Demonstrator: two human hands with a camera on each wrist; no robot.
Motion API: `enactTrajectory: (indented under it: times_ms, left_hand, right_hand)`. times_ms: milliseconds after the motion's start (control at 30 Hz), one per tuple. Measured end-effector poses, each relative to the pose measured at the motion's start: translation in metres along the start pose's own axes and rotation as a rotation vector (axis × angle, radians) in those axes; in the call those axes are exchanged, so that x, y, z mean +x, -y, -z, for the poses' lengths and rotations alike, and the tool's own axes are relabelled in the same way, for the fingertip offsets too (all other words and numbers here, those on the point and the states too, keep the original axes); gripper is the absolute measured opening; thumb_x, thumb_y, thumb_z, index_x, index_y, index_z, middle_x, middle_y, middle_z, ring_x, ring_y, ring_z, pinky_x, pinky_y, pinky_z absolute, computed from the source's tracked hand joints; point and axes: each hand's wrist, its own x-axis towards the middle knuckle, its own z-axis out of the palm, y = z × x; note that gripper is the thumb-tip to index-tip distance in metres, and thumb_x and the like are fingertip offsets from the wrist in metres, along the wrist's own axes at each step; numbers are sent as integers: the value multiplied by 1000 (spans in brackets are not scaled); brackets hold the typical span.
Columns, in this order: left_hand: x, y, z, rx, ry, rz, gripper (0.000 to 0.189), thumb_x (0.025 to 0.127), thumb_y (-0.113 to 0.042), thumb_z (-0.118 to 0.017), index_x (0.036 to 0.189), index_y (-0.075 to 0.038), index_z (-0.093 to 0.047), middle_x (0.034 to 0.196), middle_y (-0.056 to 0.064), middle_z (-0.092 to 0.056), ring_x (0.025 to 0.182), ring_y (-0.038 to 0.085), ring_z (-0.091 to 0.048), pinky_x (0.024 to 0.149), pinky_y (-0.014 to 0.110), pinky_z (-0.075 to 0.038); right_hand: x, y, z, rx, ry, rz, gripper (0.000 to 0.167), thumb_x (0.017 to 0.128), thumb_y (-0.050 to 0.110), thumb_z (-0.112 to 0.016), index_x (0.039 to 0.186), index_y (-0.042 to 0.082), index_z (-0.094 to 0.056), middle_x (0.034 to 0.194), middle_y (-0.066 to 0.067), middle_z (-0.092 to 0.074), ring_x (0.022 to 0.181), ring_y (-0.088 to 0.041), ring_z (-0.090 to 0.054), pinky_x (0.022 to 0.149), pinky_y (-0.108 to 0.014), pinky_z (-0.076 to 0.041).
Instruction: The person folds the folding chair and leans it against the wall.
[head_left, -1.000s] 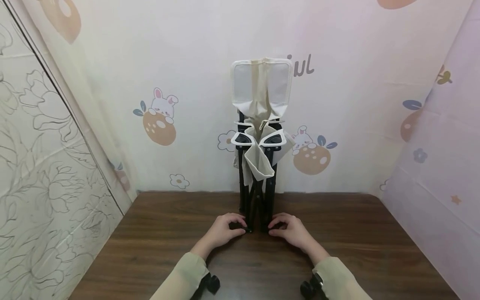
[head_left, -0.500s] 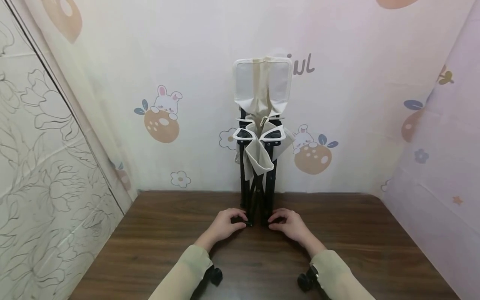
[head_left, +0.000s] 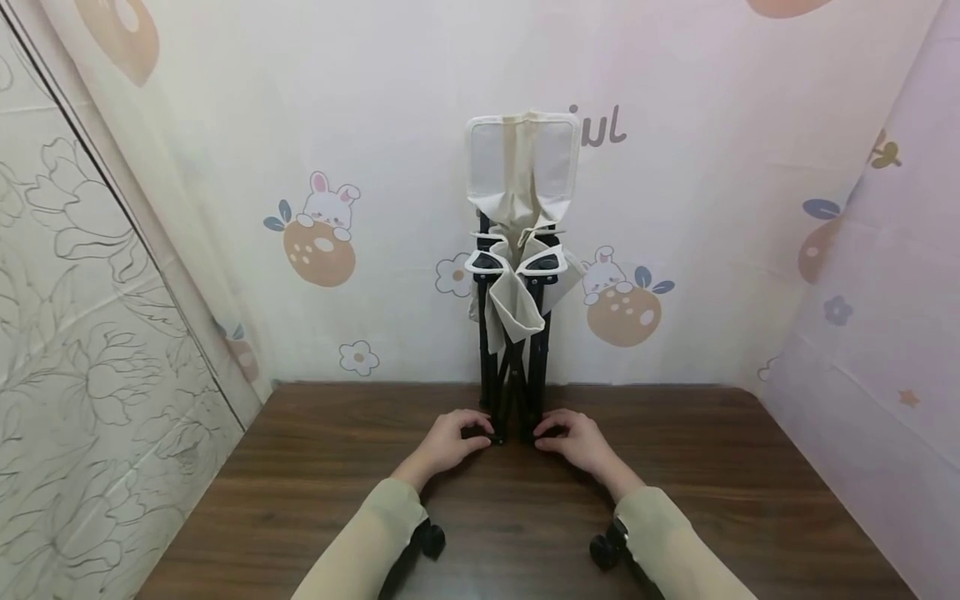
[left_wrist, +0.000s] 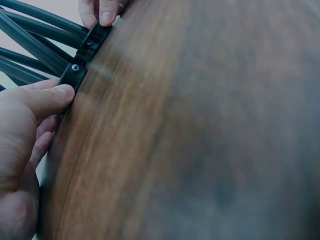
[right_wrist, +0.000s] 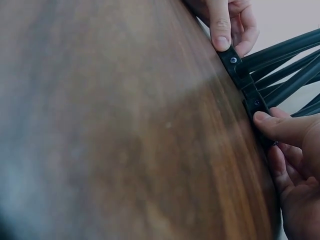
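A folded folding chair [head_left: 517, 296] with cream fabric and black tube legs stands upright near the back of the table. Its fabric back panel rises at the top, and white-edged corners stick out halfway down. My left hand [head_left: 446, 442] pinches the black foot [left_wrist: 73, 76] at the chair's left front, thumb on the near face. On the other side, my right hand [head_left: 579, 443] pinches the right front foot [right_wrist: 257, 106] between thumb and fingers. The two feet lie close together in the wrist views. Some fingertips are hidden behind the feet.
The dark wooden table [head_left: 517, 517] meets a patterned curtain [head_left: 390, 208] right behind the chair. Another curtain [head_left: 82, 350] with flower outlines hangs at the left, and a pale one [head_left: 862, 358] at the right.
Both hands and the chair have moved a little away from me, toward the back curtain. Their hold on the chair's feet looks the same, and the chair stays folded.
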Motion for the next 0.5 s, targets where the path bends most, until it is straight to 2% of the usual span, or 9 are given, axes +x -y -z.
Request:
enactTrajectory:
  times_ms: [233, 500]
  left_hand:
    - [-2, -5, -1, 7, -12, 2, 9, 103, -16, -78, 111, -19, -79, 139, 4, -74, 134, 29, -65, 113, 51, -52]
    - [-1, -10, -7, 31, -37, 5, 9, 103, -13, -78, 111, -17, -78, 139, 6, -74, 131, 30, -66, 111, 50, -53]
  right_hand:
    - [1, -1, -3, -4, -17, -3, 9, 92, 11, -88, 100, 16, -85, 140, -18, -70, 116, -31, -71, 89, -37, -59]
    - [1, -1, -1, -21, -31, -16, 10, 92, 10, -88, 99, 16, -85, 140, -17, -71, 122, -35, -69, 92, -43, -60]
